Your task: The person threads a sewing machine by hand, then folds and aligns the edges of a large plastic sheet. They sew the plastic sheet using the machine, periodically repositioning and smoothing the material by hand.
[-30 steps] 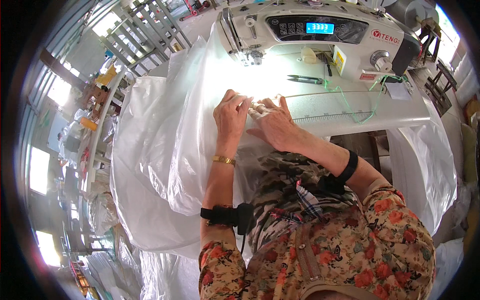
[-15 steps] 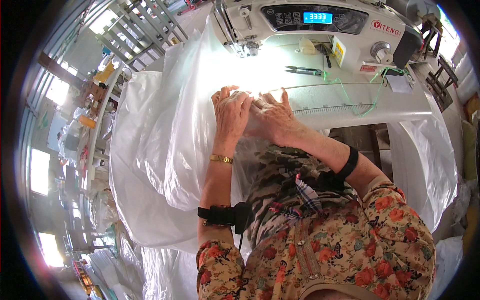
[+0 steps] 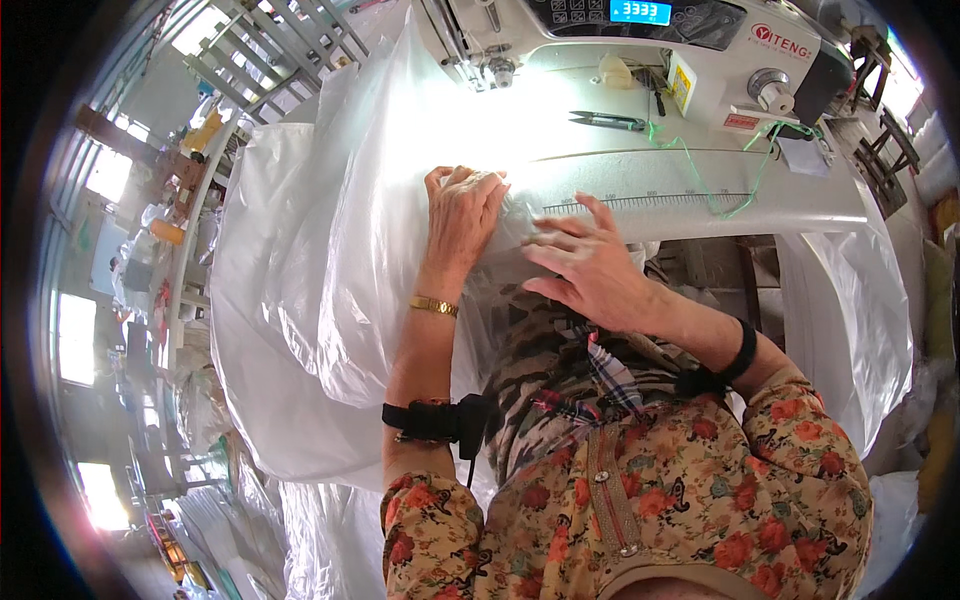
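Observation:
White translucent plastic sheeting point(image 3: 370, 250) hangs in folds over the front left of the sewing table point(image 3: 690, 190) and down into my lap. The fingers of my left hand point(image 3: 462, 220) are bent and pinched on its gathered edge, just in front of the needle area, where the lamp's glare washes out detail. My right hand point(image 3: 592, 262) is to the right of it, at the table's front edge. Its fingers are spread and hold nothing, close to the sheeting's edge. Beyond both hands stands a white sewing machine point(image 3: 735, 95), its presser foot point(image 3: 497, 72) above the bright patch.
Thread snips point(image 3: 607, 121) lie on the table, with loose green thread point(image 3: 690, 165) to their right. A dark-handled tool point(image 3: 656, 92) rests near the machine's base. More plastic sheeting point(image 3: 850, 320) hangs at the right end. Metal racks point(image 3: 275, 55) stand at the far left.
My right hand has let go of the sheeting's edge and drawn back to the right and toward me, its fingers spreading. The left hand keeps its pinch in nearly the same place.

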{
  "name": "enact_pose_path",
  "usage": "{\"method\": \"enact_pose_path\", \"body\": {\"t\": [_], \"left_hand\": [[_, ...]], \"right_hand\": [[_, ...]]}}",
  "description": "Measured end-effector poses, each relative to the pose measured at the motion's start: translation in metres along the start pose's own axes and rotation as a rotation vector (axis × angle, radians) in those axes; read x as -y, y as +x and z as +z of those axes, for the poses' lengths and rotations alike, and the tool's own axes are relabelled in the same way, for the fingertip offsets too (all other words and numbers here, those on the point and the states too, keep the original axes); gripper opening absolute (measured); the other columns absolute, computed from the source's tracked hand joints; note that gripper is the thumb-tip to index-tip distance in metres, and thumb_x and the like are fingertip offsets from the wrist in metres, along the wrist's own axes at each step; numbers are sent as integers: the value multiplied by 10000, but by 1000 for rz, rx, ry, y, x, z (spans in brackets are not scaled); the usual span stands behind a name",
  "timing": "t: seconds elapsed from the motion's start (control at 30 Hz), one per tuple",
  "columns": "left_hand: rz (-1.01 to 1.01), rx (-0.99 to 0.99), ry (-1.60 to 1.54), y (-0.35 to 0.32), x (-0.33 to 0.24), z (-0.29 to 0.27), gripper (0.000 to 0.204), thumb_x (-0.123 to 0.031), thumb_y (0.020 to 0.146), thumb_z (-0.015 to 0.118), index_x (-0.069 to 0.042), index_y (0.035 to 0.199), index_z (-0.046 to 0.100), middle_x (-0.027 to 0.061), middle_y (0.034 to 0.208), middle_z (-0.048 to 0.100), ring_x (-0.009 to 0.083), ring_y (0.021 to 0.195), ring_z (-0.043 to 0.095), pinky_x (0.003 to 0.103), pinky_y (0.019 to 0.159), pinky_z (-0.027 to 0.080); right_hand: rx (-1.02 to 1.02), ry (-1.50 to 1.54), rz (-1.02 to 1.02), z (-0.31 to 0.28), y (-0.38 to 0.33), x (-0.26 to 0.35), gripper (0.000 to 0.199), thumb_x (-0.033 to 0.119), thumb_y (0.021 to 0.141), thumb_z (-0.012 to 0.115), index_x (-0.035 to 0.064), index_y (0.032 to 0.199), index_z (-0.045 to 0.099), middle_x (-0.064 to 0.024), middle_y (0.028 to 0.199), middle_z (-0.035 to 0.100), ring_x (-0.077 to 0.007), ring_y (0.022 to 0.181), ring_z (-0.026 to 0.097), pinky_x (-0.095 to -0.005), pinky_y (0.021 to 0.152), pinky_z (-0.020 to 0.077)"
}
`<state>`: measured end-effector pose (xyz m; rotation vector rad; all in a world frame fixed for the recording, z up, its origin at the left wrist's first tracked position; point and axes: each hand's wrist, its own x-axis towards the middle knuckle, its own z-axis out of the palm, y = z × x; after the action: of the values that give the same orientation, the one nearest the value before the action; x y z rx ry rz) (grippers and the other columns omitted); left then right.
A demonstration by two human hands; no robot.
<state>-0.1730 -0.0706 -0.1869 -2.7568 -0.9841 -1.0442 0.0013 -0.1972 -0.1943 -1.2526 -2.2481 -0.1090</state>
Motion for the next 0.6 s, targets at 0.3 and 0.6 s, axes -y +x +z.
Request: {"method": "enact_pose_path", "body": {"t": [0.3,0.6], "left_hand": [[28,43,17,-1,-1,-1,197,-219,943,577,-56,902,681,54,927,722,200,853,615,399,946,350],[-55,-95,-135,1,6,2,278,-270,941,603,-13,839,633,98,766,648,251,760,581,399,892,393]], "right_hand": [[-114,734,552,-5,-30,19,270,246,914,652,-2,1021,661,-149,866,701,-275,788,685,-351,752,524],[-314,152,181,-18,16,-18,201,217,848,679,89,1002,698,-78,1003,579,-241,933,544,-393,814,432]]}}
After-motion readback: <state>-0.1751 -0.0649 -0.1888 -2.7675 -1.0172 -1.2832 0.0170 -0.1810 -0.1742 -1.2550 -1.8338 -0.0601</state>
